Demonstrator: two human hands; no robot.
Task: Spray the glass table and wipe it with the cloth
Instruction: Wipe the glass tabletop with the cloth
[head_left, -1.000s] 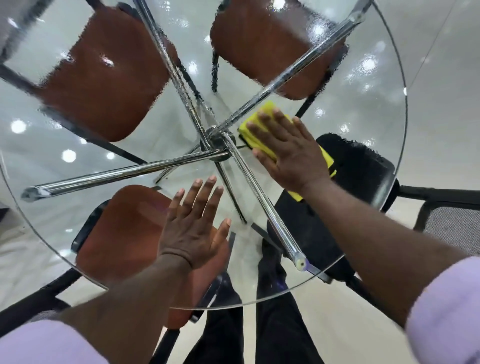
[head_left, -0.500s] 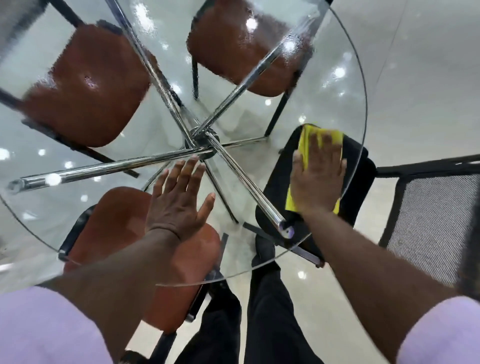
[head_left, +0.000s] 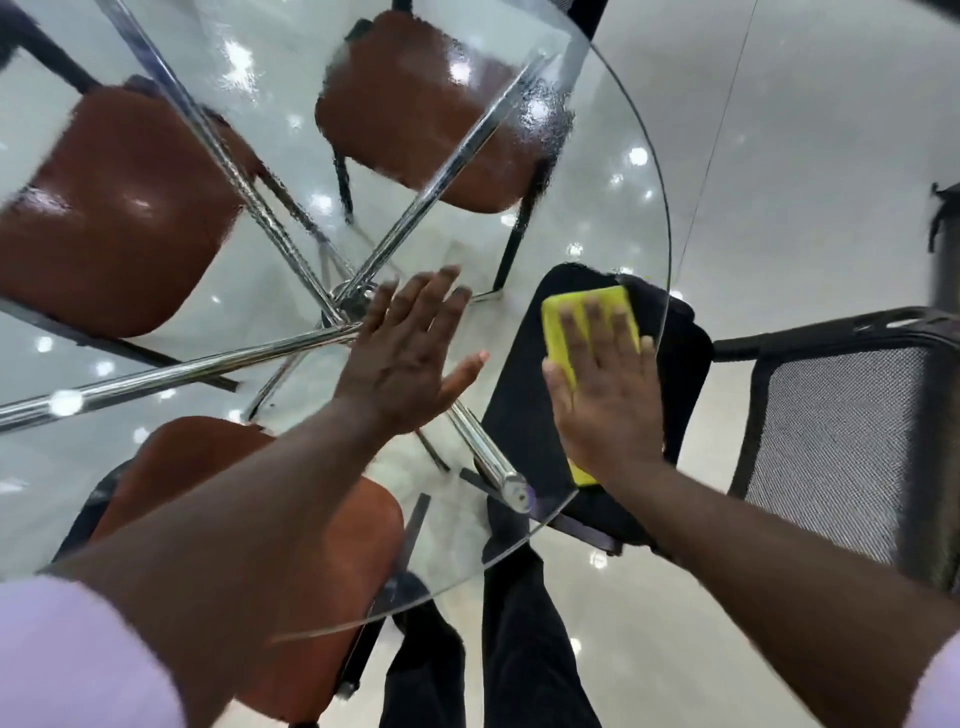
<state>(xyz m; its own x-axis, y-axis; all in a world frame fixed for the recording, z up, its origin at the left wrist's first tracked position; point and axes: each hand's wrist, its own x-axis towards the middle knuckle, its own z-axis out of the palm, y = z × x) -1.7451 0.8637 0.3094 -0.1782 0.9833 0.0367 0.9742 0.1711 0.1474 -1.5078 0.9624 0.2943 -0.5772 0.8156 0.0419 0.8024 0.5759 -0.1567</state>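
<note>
The right hand (head_left: 605, 400) is pressing flat on the yellow cloth (head_left: 558, 322), fingers (head_left: 592, 332) straight and close together, nothing curled round the fabric; the palm is covering the cloth's middle, so yellow is showing only beyond the fingertips, along the thumb side and in a small corner by the wrist. The little finger seems to be reaching past the cloth's edge onto bare glass, though motion blur is making that hard to confirm. The cloth is lying on the glass table (head_left: 597, 208) close to its right rim, over a black chair seat (head_left: 519, 405) showing through the top. The right forearm is stretching in from the lower right, bare up to a pale lilac sleeve (head_left: 935, 696). The left hand (head_left: 410, 358) is resting open and flat on the glass near the centre, fingers spread slightly, thumb out to the right, well apart from the cloth. Under it the chrome legs (head_left: 156, 376) are meeting at a hub. Three brown chairs (head_left: 119, 208) are showing through the glass, and a black mesh chair (head_left: 841, 452) is standing just beyond the rim on the right.
</note>
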